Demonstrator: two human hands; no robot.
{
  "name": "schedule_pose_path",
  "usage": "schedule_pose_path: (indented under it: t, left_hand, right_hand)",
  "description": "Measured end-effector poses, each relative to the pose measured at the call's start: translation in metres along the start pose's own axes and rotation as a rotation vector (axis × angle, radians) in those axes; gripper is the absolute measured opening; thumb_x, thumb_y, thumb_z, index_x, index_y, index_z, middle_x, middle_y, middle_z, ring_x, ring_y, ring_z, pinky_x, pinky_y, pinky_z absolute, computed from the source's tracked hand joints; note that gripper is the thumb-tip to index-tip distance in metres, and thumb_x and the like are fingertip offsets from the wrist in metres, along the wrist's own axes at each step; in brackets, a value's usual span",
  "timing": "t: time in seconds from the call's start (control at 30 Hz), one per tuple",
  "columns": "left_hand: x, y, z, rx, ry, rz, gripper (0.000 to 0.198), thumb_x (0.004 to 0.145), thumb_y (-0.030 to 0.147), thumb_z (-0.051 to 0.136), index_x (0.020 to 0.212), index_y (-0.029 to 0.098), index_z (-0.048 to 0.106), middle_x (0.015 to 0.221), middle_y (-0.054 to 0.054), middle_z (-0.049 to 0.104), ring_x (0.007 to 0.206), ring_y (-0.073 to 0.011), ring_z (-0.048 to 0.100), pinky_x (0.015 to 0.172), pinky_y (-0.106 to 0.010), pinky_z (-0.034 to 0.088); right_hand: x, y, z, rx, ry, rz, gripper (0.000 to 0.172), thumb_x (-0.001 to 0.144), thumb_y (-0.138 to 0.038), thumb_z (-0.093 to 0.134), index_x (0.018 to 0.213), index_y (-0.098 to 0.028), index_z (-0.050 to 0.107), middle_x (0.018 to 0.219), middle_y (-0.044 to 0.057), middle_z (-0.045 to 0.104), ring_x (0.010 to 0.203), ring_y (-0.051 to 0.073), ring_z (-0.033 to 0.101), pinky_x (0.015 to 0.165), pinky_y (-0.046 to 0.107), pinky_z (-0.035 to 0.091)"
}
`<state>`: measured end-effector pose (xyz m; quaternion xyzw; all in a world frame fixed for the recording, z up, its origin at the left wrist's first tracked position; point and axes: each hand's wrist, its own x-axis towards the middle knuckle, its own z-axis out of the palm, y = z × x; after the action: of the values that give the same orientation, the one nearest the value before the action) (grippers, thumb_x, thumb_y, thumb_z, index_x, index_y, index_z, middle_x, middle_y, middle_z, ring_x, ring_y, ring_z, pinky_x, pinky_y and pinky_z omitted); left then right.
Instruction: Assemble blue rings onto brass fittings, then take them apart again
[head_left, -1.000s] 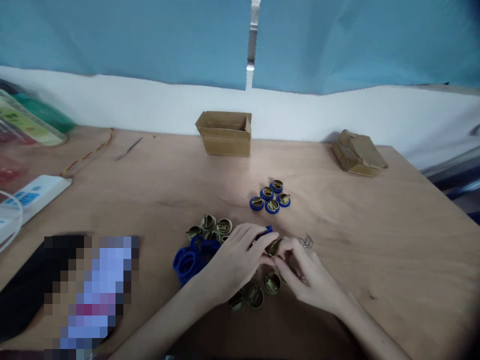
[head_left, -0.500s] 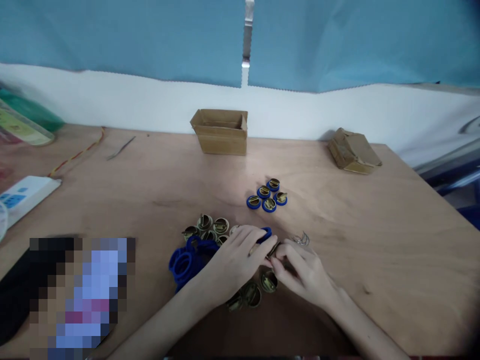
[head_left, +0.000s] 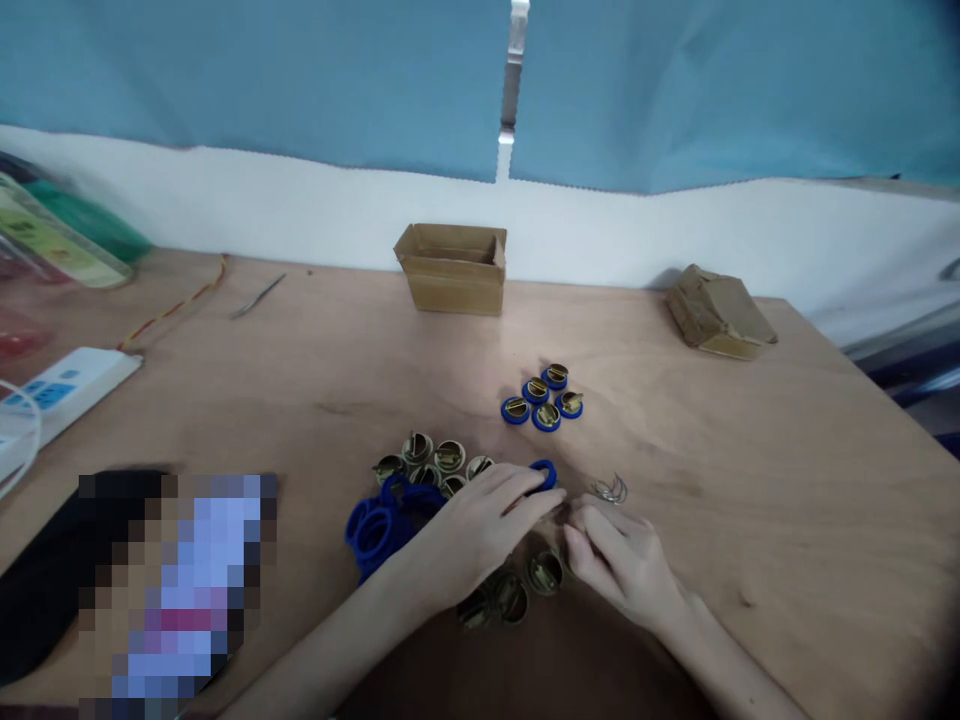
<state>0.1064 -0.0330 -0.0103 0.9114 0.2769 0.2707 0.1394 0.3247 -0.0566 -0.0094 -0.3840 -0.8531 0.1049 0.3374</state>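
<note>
My left hand lies palm down on the wooden table, its fingertips pinching a blue ring. My right hand rests just to the right with its fingers curled under; whether it holds anything is hidden. The two hands are slightly apart. Loose brass caps lie behind my left hand, and more brass caps lie between my wrists. A heap of blue rings sits left of my left hand. Several brass caps fitted in blue rings stand grouped farther back.
Thin wire clips lie beyond my right hand. An open cardboard box and a closed one stand at the table's back. A white power strip, coloured wires, tweezers and a dark pixelated object occupy the left.
My hands, pressed together a second ago around a brass cap and blue ring, have drawn slightly apart. The right hand slid back toward me and the ring stays at my left fingertips.
</note>
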Motion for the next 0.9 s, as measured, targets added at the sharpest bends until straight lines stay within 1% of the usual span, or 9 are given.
schedule_pose_path:
  t: [0.13,0.23,0.3,0.37,0.43,0.53,0.6,0.73,0.9]
  left_hand:
    - [0.001,-0.008,0.001,0.020,0.129,-0.083,0.040,0.099,0.005,0.051,0.137,0.015,0.055,0.129,-0.012,0.066,0.123,-0.0231,0.061,0.108,-0.039,0.053]
    - [0.001,-0.022,-0.007,0.110,0.281,-0.187,0.034,0.099,0.008,0.055,0.132,0.016,0.059,0.122,-0.011,0.070,0.114,-0.0220,0.065,0.102,-0.036,0.056]
    - [-0.001,-0.035,-0.014,0.183,0.315,-0.248,0.033,0.098,0.011,0.057,0.131,0.016,0.061,0.122,-0.011,0.071,0.111,-0.0232,0.067,0.100,-0.036,0.057]
    - [-0.005,-0.048,-0.022,0.258,0.292,-0.306,0.034,0.098,0.012,0.057,0.131,0.015,0.062,0.120,-0.012,0.073,0.110,-0.0259,0.067,0.099,-0.039,0.057]
    - [-0.011,-0.060,-0.027,0.314,0.203,-0.358,0.035,0.097,0.008,0.054,0.130,0.013,0.064,0.122,-0.013,0.073,0.113,-0.0288,0.067,0.099,-0.043,0.056]
    - [-0.019,-0.074,-0.030,0.366,0.098,-0.434,0.041,0.094,0.001,0.048,0.129,0.012,0.066,0.127,-0.015,0.072,0.118,-0.0314,0.066,0.102,-0.047,0.054]
    - [-0.022,-0.080,-0.029,0.388,0.075,-0.477,0.043,0.092,0.000,0.046,0.127,0.012,0.068,0.126,-0.016,0.073,0.118,-0.0328,0.067,0.101,-0.049,0.053]
    - [-0.020,-0.084,-0.028,0.389,0.059,-0.496,0.037,0.091,0.002,0.048,0.117,0.012,0.073,0.117,-0.017,0.076,0.111,-0.0342,0.070,0.096,-0.050,0.055]
    - [-0.014,-0.078,-0.028,0.346,0.037,-0.491,0.023,0.093,0.009,0.056,0.103,0.014,0.076,0.103,-0.013,0.079,0.097,-0.0327,0.072,0.086,-0.047,0.058]
  right_hand:
    - [0.001,0.006,-0.006,-0.083,0.000,0.051,0.025,0.107,-0.019,0.040,0.090,-0.019,0.058,0.069,0.000,0.062,0.058,0.013,0.057,0.058,0.026,0.044]
    - [0.001,0.016,-0.009,-0.187,-0.113,0.144,0.028,0.108,-0.024,0.039,0.091,-0.019,0.060,0.070,0.002,0.066,0.059,0.015,0.064,0.057,0.028,0.042]
    - [0.000,0.024,-0.012,-0.258,-0.203,0.174,0.033,0.109,-0.027,0.036,0.088,-0.020,0.060,0.070,0.002,0.068,0.059,0.017,0.067,0.055,0.029,0.039]
    - [-0.002,0.031,-0.015,-0.325,-0.262,0.203,0.037,0.110,-0.031,0.034,0.086,-0.020,0.060,0.071,0.003,0.070,0.056,0.017,0.067,0.053,0.030,0.035]
    - [-0.004,0.036,-0.017,-0.375,-0.285,0.235,0.038,0.110,-0.033,0.033,0.084,-0.021,0.059,0.069,0.002,0.069,0.053,0.017,0.065,0.051,0.030,0.031]
    - [-0.008,0.043,-0.018,-0.422,-0.297,0.269,0.037,0.109,-0.033,0.035,0.081,-0.022,0.057,0.067,0.002,0.069,0.053,0.018,0.065,0.051,0.029,0.027]
    - [-0.010,0.046,-0.017,-0.454,-0.306,0.300,0.033,0.107,-0.032,0.039,0.080,-0.022,0.057,0.067,0.003,0.070,0.053,0.019,0.065,0.050,0.029,0.024]
    - [-0.014,0.050,-0.015,-0.512,-0.358,0.377,0.026,0.102,-0.029,0.047,0.079,-0.022,0.058,0.066,0.003,0.071,0.051,0.020,0.065,0.050,0.028,0.018]
    - [-0.015,0.050,-0.015,-0.466,-0.411,0.460,0.018,0.099,-0.029,0.052,0.084,-0.023,0.060,0.067,0.001,0.072,0.053,0.021,0.067,0.050,0.027,0.019]
